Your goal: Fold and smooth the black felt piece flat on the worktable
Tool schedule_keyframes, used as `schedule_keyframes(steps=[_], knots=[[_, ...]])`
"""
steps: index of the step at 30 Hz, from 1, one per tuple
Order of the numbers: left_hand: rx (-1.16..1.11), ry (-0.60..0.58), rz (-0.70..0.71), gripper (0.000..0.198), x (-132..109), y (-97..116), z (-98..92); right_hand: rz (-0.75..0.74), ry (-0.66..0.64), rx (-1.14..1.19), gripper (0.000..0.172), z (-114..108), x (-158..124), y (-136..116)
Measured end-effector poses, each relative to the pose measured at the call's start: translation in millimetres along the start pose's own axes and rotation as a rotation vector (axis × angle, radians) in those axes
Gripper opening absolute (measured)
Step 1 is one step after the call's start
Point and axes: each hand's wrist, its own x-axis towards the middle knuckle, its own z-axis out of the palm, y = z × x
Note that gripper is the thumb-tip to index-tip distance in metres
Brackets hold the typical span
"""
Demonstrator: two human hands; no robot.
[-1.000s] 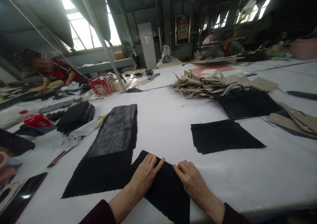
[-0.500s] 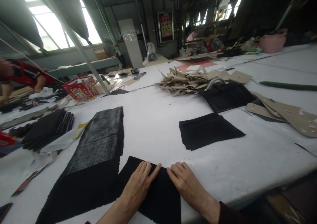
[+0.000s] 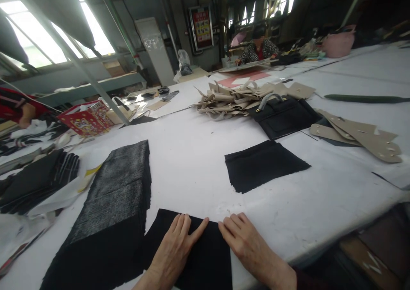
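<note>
A black fabric piece (image 3: 207,256) lies at the near edge of the white table, under my hands. My left hand (image 3: 177,243) rests flat on it, fingers extended toward its far edge and thumb spread to the right. At the far right corner of the piece, my right hand (image 3: 245,243) has its fingers bent and drawn together on the edge; its thumb is mostly hidden. To the left, a stack of long black fabric pieces (image 3: 109,196) has a greyish, speckled upper part. Farther right lies a folded black fabric piece (image 3: 264,164), apart from both hands.
Beyond are a black handbag (image 3: 285,115), a heap of beige strips (image 3: 224,100) and beige panels (image 3: 361,134). Folded dark cloth (image 3: 38,179) and a red paper bag (image 3: 86,117) are at left. A slanted pole (image 3: 92,80) stands there. Two people work farther off.
The camera view has turned slightly right, so the table's things appear farther left. My hands stay on the fabric's far edge, with a slightly wider gap between them.
</note>
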Motion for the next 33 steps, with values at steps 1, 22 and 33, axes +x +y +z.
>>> schedule_keyframes(steps=[1,22,33], knots=[[0.004,0.001,0.002,0.095,-0.3,0.1,-0.3,0.004,-0.005,0.005,0.029,-0.5,-1.0,0.1],[0.068,-0.053,0.022,0.095,1.9,1.1,-3.4,0.355,-0.030,0.279,0.037,-18.4,-5.3,-6.0],[-0.043,-0.091,-0.025,0.094,0.8,-3.0,-7.0,0.348,0.092,0.335,0.020,-20.9,-15.1,-5.7]])
